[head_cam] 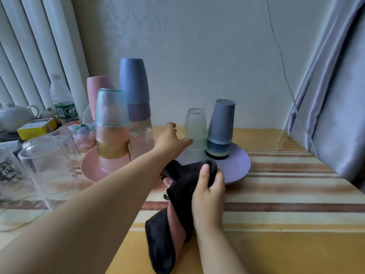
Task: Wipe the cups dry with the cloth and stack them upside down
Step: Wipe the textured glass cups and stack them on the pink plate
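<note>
Fingers of left hand [169,140] reach, extended, toward clear cups [195,133]; right hand [209,189] grips cloth [177,204].

Light: soft, even daylight, moderately bright; no hard glare
Source: seemingly the left, where the blinds [29,46] glow pale
Shadows: faint, diffuse under the cloth [177,204] on the table [296,244]
Focus: middle fairly sharp; clear glasses [47,161] at the table's left edge smeared
Distortion: wide-angle bowing; curtain [335,95] leans at the right
Texture: slight compression softness throughout
</note>
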